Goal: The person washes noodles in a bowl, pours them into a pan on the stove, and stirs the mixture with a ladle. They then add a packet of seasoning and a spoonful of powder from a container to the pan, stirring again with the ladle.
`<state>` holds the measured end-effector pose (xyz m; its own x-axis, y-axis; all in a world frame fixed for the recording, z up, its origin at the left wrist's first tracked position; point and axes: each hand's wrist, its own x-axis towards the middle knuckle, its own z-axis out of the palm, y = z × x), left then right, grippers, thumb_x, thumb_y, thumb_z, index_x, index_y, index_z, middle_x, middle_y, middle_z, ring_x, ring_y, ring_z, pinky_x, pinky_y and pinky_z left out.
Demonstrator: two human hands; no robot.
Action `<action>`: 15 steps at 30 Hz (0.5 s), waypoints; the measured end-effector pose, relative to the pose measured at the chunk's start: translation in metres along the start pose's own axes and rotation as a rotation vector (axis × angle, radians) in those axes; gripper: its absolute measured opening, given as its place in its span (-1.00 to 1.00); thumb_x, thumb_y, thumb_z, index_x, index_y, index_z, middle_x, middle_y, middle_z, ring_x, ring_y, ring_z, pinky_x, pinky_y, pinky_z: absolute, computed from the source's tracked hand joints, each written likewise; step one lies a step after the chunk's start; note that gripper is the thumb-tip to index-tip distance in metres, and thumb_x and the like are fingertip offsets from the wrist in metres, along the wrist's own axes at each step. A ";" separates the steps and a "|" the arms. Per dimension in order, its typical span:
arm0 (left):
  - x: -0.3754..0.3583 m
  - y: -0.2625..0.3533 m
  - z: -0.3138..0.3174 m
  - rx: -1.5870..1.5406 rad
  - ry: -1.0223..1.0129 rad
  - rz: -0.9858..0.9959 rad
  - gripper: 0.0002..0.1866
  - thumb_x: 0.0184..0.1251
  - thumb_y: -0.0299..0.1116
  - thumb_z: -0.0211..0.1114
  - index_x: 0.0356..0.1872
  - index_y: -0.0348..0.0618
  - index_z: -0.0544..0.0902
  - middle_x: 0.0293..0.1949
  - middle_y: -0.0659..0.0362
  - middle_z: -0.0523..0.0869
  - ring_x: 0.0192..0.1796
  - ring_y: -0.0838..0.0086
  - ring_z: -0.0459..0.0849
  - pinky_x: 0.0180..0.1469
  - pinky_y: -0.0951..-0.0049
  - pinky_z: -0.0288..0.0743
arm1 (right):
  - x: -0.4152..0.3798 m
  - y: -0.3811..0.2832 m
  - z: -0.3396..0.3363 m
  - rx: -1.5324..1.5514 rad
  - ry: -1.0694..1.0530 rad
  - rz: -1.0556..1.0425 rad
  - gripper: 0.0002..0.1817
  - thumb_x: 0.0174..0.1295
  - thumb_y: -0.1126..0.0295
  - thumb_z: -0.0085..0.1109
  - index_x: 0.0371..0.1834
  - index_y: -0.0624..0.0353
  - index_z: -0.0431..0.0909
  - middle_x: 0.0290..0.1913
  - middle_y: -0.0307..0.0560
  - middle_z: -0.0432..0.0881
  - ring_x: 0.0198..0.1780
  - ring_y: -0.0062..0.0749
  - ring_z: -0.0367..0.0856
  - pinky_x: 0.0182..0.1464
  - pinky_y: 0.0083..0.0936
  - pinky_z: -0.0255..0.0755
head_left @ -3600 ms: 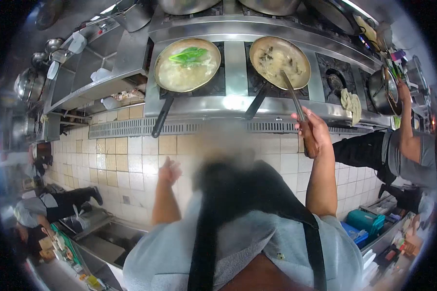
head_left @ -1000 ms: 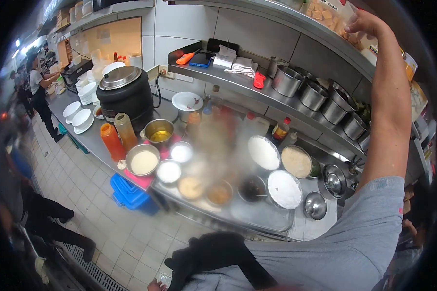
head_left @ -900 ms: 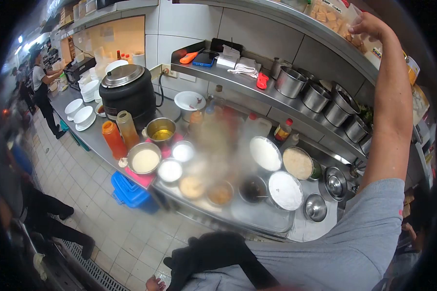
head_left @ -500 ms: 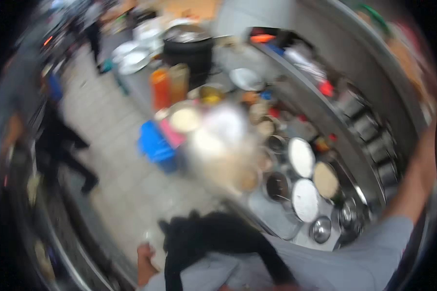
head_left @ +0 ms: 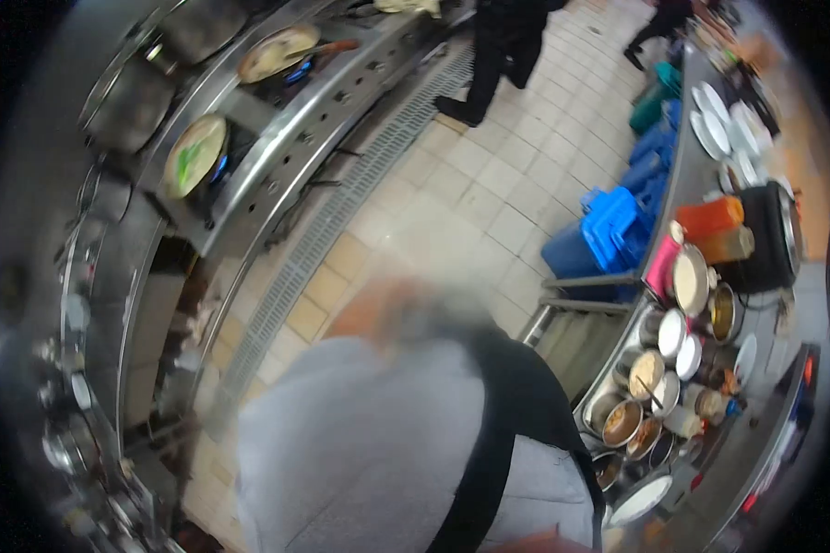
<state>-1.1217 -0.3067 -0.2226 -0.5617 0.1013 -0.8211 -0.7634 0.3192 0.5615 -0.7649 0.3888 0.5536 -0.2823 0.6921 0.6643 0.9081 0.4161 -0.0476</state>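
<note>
My left arm [head_left: 369, 309] shows beyond the grey sleeve [head_left: 341, 405] as a smear of motion, over the tiled floor. Its fingers cannot be made out, and neither can anything they may hold. A black apron strap [head_left: 480, 470] crosses the grey shirt. My right hand is out of sight. On the stove at left, a pan with green food [head_left: 195, 158] and a pan with pale food [head_left: 279, 53] sit over blue flames, both apart from my arm.
At right, a counter holds several food containers [head_left: 622, 422], an orange bottle [head_left: 710, 217] and white plates [head_left: 710, 134]. Blue bins [head_left: 609, 230] stand beside it. A floor drain [head_left: 318, 249] runs along the stove. A person in dark clothes [head_left: 505, 55] stands farther up the aisle.
The view has swung left, from the counter and shelf to the aisle and stove. My right arm, earlier stretched toward the shelf, has left the picture.
</note>
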 end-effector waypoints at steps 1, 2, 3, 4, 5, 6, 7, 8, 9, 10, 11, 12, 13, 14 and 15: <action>-0.027 0.018 0.003 0.052 0.080 0.011 -0.65 0.22 -0.15 0.30 -0.28 -0.32 0.59 -0.48 0.12 0.61 -0.62 0.42 0.56 -0.65 0.34 0.42 | -0.006 -0.008 0.004 0.051 0.046 -0.023 -0.74 0.20 0.29 0.26 -0.13 0.22 0.59 -0.19 -0.16 0.62 -0.18 -0.45 0.58 -0.15 -0.48 0.51; -0.025 0.018 0.002 0.105 0.051 0.098 -0.64 0.21 -0.14 0.30 -0.28 -0.31 0.59 -0.45 0.12 0.63 -0.61 0.42 0.56 -0.65 0.35 0.42 | -0.015 -0.024 0.011 0.111 0.100 -0.050 -0.75 0.21 0.31 0.25 -0.13 0.23 0.59 -0.19 -0.15 0.62 -0.18 -0.46 0.58 -0.15 -0.49 0.51; -0.023 0.018 0.001 0.162 0.021 0.187 -0.64 0.20 -0.13 0.30 -0.28 -0.30 0.60 -0.42 0.12 0.65 -0.60 0.43 0.57 -0.65 0.36 0.42 | -0.022 -0.040 0.016 0.187 0.143 -0.089 -0.76 0.21 0.32 0.25 -0.13 0.23 0.59 -0.19 -0.15 0.62 -0.18 -0.46 0.58 -0.15 -0.49 0.51; -0.032 0.024 0.001 0.180 -0.007 0.290 -0.64 0.21 -0.13 0.30 -0.25 -0.29 0.61 -0.40 0.12 0.66 -0.57 0.43 0.59 -0.62 0.38 0.44 | -0.032 -0.058 0.023 0.265 0.176 -0.137 -0.77 0.22 0.34 0.25 -0.13 0.23 0.59 -0.18 -0.15 0.62 -0.18 -0.46 0.58 -0.15 -0.50 0.51; -0.052 0.038 0.004 0.202 -0.037 0.392 -0.64 0.21 -0.14 0.30 -0.22 -0.28 0.62 -0.38 0.12 0.67 -0.54 0.43 0.61 -0.59 0.41 0.46 | -0.043 -0.080 0.031 0.353 0.185 -0.190 -0.78 0.22 0.36 0.24 -0.13 0.23 0.59 -0.18 -0.15 0.62 -0.17 -0.47 0.58 -0.15 -0.51 0.51; -0.074 0.052 0.013 0.183 0.001 0.608 -0.64 0.24 -0.15 0.29 -0.14 -0.27 0.61 -0.35 0.13 0.68 -0.50 0.46 0.63 -0.53 0.43 0.49 | -0.056 -0.103 0.040 0.448 0.170 -0.250 -0.79 0.23 0.38 0.24 -0.13 0.24 0.60 -0.17 -0.15 0.62 -0.17 -0.47 0.58 -0.15 -0.52 0.51; -0.101 0.070 0.022 0.168 0.037 0.825 -0.63 0.26 -0.16 0.29 -0.07 -0.25 0.60 -0.33 0.14 0.68 -0.45 0.48 0.65 -0.48 0.46 0.51 | -0.071 -0.130 0.052 0.550 0.111 -0.308 -0.80 0.24 0.39 0.23 -0.12 0.24 0.60 -0.17 -0.15 0.61 -0.17 -0.47 0.58 -0.14 -0.52 0.51; -0.137 0.097 0.027 0.009 -0.003 0.698 -0.61 0.29 -0.18 0.29 0.01 -0.23 0.57 -0.27 0.14 0.68 -0.40 0.49 0.65 -0.40 0.49 0.53 | -0.089 -0.157 0.069 0.669 0.015 -0.369 -0.80 0.24 0.41 0.23 -0.12 0.24 0.60 -0.16 -0.15 0.61 -0.17 -0.48 0.58 -0.14 -0.53 0.51; -0.175 0.121 0.030 -0.148 -0.048 0.569 -0.58 0.31 -0.20 0.29 0.10 -0.21 0.54 -0.21 0.14 0.67 -0.35 0.51 0.65 -0.33 0.51 0.55 | -0.115 -0.190 0.090 0.808 -0.137 -0.419 -0.81 0.25 0.43 0.22 -0.12 0.24 0.60 -0.16 -0.15 0.61 -0.17 -0.48 0.58 -0.14 -0.54 0.51; -0.202 0.138 0.029 -0.175 -0.103 0.613 -0.57 0.31 -0.23 0.30 0.13 -0.20 0.51 -0.15 0.12 0.66 -0.32 0.52 0.65 -0.26 0.52 0.56 | -0.150 -0.228 0.121 0.982 -0.372 -0.441 -0.82 0.25 0.44 0.22 -0.12 0.25 0.60 -0.16 -0.15 0.61 -0.16 -0.48 0.58 -0.14 -0.54 0.52; -0.224 0.151 0.029 -0.203 -0.166 0.655 -0.55 0.32 -0.26 0.31 0.17 -0.19 0.49 -0.08 0.11 0.65 -0.28 0.52 0.65 -0.19 0.53 0.57 | -0.180 -0.267 0.143 1.122 -0.571 -0.472 -0.83 0.26 0.46 0.21 -0.12 0.25 0.60 -0.15 -0.15 0.61 -0.16 -0.49 0.58 -0.14 -0.55 0.52; -0.243 0.161 0.030 -0.204 -0.188 0.651 -0.55 0.32 -0.26 0.31 0.17 -0.19 0.49 -0.08 0.11 0.65 -0.28 0.52 0.65 -0.19 0.53 0.57 | -0.262 -0.325 0.128 1.095 -0.689 -0.523 -0.84 0.23 0.52 0.21 -0.12 0.24 0.57 -0.20 -0.18 0.58 -0.20 -0.54 0.55 -0.19 -0.58 0.51; -0.261 0.167 0.029 -0.281 -0.221 0.752 -0.55 0.31 -0.30 0.31 0.17 -0.21 0.48 -0.06 0.10 0.65 -0.24 0.52 0.66 -0.13 0.52 0.57 | -0.318 -0.365 0.133 1.215 -0.899 -0.577 -0.79 0.19 0.53 0.24 -0.10 0.21 0.56 -0.22 -0.21 0.56 -0.22 -0.58 0.52 -0.19 -0.60 0.49; -0.277 0.170 0.029 -0.367 -0.257 0.845 -0.55 0.30 -0.34 0.32 0.18 -0.23 0.48 -0.03 0.08 0.65 -0.20 0.51 0.66 -0.08 0.51 0.57 | -0.370 -0.395 0.137 1.335 -1.117 -0.564 -0.77 0.16 0.53 0.26 -0.11 0.20 0.57 -0.24 -0.23 0.55 -0.25 -0.58 0.53 -0.19 -0.62 0.48; -0.294 0.172 0.026 -0.370 -0.294 0.830 -0.55 0.30 -0.34 0.32 0.18 -0.23 0.48 -0.03 0.08 0.65 -0.20 0.51 0.66 -0.08 0.51 0.57 | -0.415 -0.418 0.143 1.292 -1.029 -0.677 -0.77 0.14 0.53 0.26 -0.12 0.20 0.56 -0.28 -0.25 0.54 -0.28 -0.60 0.52 -0.23 -0.63 0.46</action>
<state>-1.0794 -0.2568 0.1126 -0.9052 0.4102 -0.1106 -0.2380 -0.2738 0.9319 -1.0717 0.0116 0.1911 -0.9865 0.0638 0.1507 -0.0898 0.5589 -0.8244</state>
